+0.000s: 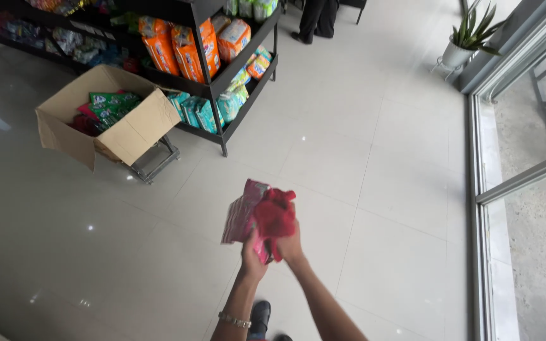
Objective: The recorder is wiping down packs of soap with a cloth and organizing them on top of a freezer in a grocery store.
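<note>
The left hand is gripping a pink packet from below, fingers closed around its lower edge, and the right hand is closing on a red cloth that is pressing against the packet's side. Both things are being held up in the air above the pale tiled floor. Well apart, to the upper left, an open cardboard box is sitting on a small cart beside a black shelf with orange packs.

Open cardboard box, black shelf, potted plant
</note>
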